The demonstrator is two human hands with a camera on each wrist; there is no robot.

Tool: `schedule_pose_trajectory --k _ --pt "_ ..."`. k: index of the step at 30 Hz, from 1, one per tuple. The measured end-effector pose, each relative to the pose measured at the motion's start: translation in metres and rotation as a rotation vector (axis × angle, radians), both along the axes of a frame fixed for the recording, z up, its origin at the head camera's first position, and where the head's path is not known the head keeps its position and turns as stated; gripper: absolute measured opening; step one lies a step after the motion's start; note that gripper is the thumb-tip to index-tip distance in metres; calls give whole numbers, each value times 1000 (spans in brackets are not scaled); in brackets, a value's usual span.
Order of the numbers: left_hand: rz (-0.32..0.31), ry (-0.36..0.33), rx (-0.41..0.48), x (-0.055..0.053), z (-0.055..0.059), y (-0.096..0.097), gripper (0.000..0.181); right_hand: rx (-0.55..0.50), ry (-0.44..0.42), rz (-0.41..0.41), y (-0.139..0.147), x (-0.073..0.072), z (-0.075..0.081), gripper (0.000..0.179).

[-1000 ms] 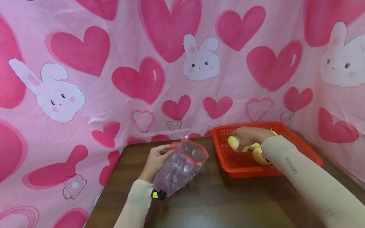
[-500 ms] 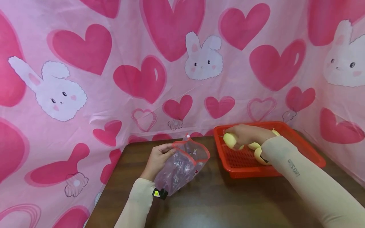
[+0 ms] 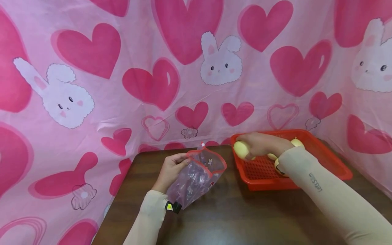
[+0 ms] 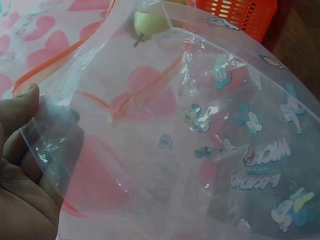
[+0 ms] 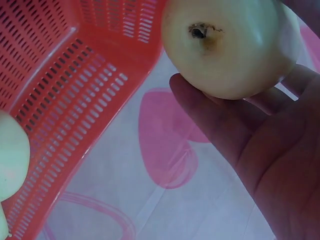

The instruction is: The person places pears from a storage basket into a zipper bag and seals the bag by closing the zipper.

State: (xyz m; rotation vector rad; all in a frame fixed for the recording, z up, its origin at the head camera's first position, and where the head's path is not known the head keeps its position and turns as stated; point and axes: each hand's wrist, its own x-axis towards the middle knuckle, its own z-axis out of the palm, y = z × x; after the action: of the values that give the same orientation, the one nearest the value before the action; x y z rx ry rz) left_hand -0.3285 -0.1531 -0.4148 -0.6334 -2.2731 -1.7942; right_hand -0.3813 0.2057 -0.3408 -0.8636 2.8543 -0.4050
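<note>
**Pear (image 3: 241, 149) gripped in the right hand (image 3: 258, 143), bag (image 3: 196, 183) pinched in the left hand (image 3: 171, 170)**

We take the step in hand to be lifting a pear out of the basket (image 3: 269, 184), which sits beneath our right hand. That hand's fingers curl round the pear and hold it over the end of the basket nearest our left hand. Our left hand pinches the bag's edge between thumb and fingers; the bag slopes down to the right of it, mouth gaping toward the basket. The next move, we judge, calls for carrying the pear leftward from the basket to that mouth, with the left hand holding the rim wide.

Other pears (image 3: 296, 142) lie in the basket around our right wrist, but the hand and sleeve (image 3: 321, 190) cover part of the group, so we cannot count them. From the right wrist, one is cut off at the edge. From the left wrist, the held pear shows only in part; glare and printed figures make the bag's inside hard to read. We cannot tell whether the bag's bottom touches the counter (image 3: 226, 221).
</note>
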Motion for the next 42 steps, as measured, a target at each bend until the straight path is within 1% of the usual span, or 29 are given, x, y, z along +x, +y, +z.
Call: schedule_pose_trajectory --k 4,6,8,12,14,19,21,26,30,32,38,42 --pt "-1 16 -6 0 1 2 24 -15 -4 -4 -4 2 1 75" --pt "0 20 -8 0 1 3 24 -19 5 10 -6 2 1 74" --pt "2 19 -9 0 2 4 24 -24 15 24 -7 2 0 73" --pt "5 5 -6 1 2 4 24 -61 7 16 -10 2 0 75" --pt "0 1 -5 1 1 4 24 -81 12 25 -12 2 -1 74" --pt "-12 -4 -2 1 1 4 25 -104 65 95 -21 4 -3 66" --pt "-12 -6 -1 1 0 4 25 -99 75 104 -26 5 -4 66" --pt "-18 7 -2 1 0 5 24 -80 80 102 -35 6 -3 69" --pt "-20 19 0 1 0 7 24 -88 94 91 -41 7 -3 71" --pt "-16 15 0 1 1 8 24 -103 99 85 -43 7 -3 72" --pt "-13 2 5 1 1 9 24 -152 122 120 -52 6 -6 71" --pt "-8 -5 1 2 2 10 25 -161 122 112 -57 7 -8 73"
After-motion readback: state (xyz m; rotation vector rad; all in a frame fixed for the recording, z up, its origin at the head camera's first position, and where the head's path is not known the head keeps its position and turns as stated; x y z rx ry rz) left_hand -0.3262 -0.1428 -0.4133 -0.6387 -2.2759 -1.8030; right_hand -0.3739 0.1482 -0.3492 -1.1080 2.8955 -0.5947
